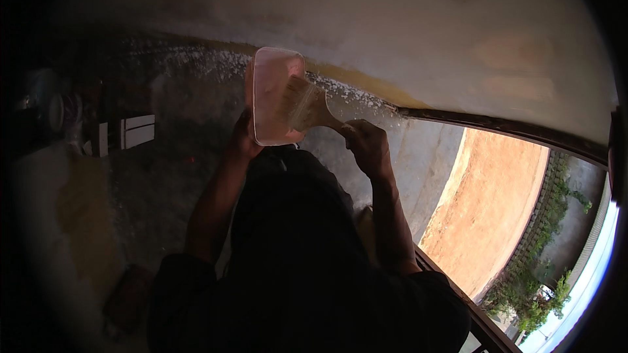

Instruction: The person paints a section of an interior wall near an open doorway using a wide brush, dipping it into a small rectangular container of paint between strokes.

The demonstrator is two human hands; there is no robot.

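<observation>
A pinkish, box-shaped plastic container (268, 82) with rounded corners is held up in front of me, its open top facing me. My left hand (246, 136) grips it from the left and below, most of the fingers hidden behind its side. In my right hand (366, 144) is a wide flat paintbrush (317, 111), the fingers closed round its handle. The brush points left, and its bristles lie over the container's opening. Whether they touch the inside, or how much is in the container, I cannot make out.
A pale wall (392, 19) runs across the far side, with white specks (343, 88) along the floor at its foot. To the right, a doorway opens onto orange-brown ground (490, 196) and green plants (546, 242). White flat pieces (137, 132) lie at the left.
</observation>
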